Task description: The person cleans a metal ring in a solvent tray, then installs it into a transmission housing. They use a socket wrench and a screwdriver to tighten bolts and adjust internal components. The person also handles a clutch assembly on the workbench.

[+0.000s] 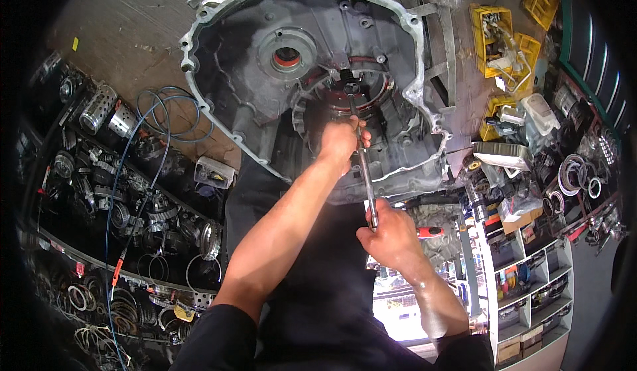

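Note:
A large grey cast transmission housing (257,116) stands open in front of me. A long metal rod tool (364,180) reaches into it, its dark far end (351,87) at the round bore with a reddish ring. Whether that end is fixed to anything there, I cannot tell. My left hand (341,144) is closed round the rod's upper part, over the housing's lower half. Nearer to me, my right hand (391,236) is closed on the rod's near end. A second round bore (286,55), also with a reddish ring, lies left of the tool.
Gears and drums (159,212) crowd a shelf at left, with a coiled blue hose (176,116) beside it. Yellow bins (492,33) of parts stand at right, above a white shelf unit (524,305). A red-handled tool (431,232) lies right of my right hand.

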{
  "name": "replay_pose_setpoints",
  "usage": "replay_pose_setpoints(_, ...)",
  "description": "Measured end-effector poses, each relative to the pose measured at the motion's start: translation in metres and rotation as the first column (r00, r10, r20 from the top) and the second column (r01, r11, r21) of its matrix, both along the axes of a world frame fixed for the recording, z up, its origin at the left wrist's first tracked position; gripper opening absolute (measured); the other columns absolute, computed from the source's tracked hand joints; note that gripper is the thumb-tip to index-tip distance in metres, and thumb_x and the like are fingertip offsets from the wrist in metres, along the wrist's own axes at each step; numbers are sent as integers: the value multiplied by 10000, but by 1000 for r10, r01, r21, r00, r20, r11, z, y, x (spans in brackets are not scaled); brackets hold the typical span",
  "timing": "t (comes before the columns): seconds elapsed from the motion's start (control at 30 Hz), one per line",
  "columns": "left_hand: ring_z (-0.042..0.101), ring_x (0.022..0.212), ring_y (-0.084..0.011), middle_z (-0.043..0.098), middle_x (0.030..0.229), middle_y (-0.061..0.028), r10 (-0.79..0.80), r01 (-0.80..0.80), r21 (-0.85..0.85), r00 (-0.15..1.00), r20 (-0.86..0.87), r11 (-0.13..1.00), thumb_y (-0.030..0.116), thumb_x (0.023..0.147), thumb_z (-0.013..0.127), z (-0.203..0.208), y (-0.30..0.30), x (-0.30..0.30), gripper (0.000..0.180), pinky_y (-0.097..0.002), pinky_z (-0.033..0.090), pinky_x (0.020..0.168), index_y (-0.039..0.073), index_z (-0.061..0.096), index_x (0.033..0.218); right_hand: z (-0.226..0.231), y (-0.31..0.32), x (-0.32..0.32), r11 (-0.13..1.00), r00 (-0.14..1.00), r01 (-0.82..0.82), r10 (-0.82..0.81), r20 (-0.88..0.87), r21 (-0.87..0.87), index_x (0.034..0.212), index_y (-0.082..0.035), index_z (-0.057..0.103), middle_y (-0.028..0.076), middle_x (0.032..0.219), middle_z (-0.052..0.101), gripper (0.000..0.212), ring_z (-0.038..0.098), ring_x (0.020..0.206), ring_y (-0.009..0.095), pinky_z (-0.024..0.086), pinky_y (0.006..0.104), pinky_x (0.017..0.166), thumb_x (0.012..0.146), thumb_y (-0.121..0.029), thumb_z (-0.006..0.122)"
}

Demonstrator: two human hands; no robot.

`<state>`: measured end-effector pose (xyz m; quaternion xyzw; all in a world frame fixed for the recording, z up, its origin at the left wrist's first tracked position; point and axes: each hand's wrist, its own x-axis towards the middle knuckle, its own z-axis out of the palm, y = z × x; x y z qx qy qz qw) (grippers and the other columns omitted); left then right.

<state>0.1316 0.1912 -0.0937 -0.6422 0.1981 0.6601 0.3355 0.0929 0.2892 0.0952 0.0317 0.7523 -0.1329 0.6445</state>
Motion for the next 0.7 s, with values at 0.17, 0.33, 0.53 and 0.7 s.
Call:
replay_pose_setpoints(0.17, 599, 607, -185, 645, 756, -100, -33, 33, 3, 999, 14, 999, 193, 1064, 463, -1, -4, -1, 276, -318, 482, 580, -11, 611, 949, -2, -1, 2, 1000, 1000, -11, 11, -6, -7, 938, -10, 567, 187, 695, 650, 276, 660, 730, 419, 512, 489, 718, 755, -170, 698)
replay_pose_setpoints(0.33, 608, 669, -202, 632, 800, -110, -17, 17, 30, 1000, 6, 999, 184, 1063, 463, -5, -4, 7, 285, -328, 524, 640, -54, 603, 995, -5, 2, 4, 999, 997, -43, 43, 67, -6, 955, -11, 565, 187, 742, 658, 302, 665, 756, 405, 512, 483, 728, 751, -182, 708)
replay_pose_setpoints(0.53, 665, 648, -223, 694, 752, -120, -325, 320, -60, 920, -218, 946, 254, 1043, 514, -3, -22, -14, 322, -357, 521, 617, -19, 631, 919, -13, 17, 5, 784, 748, 616, -611, 258, 72, 933, -16, 538, 75, 703, 602, 253, 608, 629, 208, 493, 336, 630, 761, -115, 695)
replay_pose_setpoints(0.7, 723, 889, -332, 718, 971, -232, -950, 413, -875, 277, -144, 253, 340, 942, 677, 60, -93, -64, 380, -411, 550, 824, 31, 688, 1163, -16, 5, 8, 899, 894, 436, -427, 133, -42, 915, -4, 555, 72, 696, 617, 205, 617, 612, 168, 500, 324, 592, 760, -85, 662)
